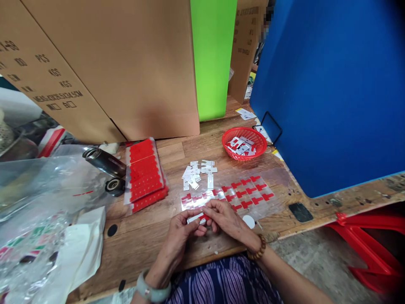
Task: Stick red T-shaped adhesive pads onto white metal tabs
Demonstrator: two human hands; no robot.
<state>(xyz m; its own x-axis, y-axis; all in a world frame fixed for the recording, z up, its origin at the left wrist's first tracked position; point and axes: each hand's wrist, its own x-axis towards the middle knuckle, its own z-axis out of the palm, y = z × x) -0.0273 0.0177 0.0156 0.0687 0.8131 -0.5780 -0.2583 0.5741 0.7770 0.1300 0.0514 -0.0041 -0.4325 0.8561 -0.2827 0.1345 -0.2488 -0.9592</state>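
Observation:
Close to the table's front edge, my left hand [183,226] pinches a small white card [193,218] with a red sticker [204,217] at its right end. My right hand [226,217] has its fingers closed on that red sticker. Just beyond my hands lies a clear sheet [265,202] bearing rows of red T-shaped stickers. Behind it is a loose pile of white cut-out cards [193,174]. A red plastic basket [244,143] farther back holds white cards with red parts on them.
Stacked red sticker sheets [145,173], a dark flask [104,161] and its lid [114,186] are left of the pile. Plastic bags [47,228] cover the far left. Cardboard [126,63], a green panel [211,59] and a blue panel [329,97] stand behind. A red stool [360,240] is at right.

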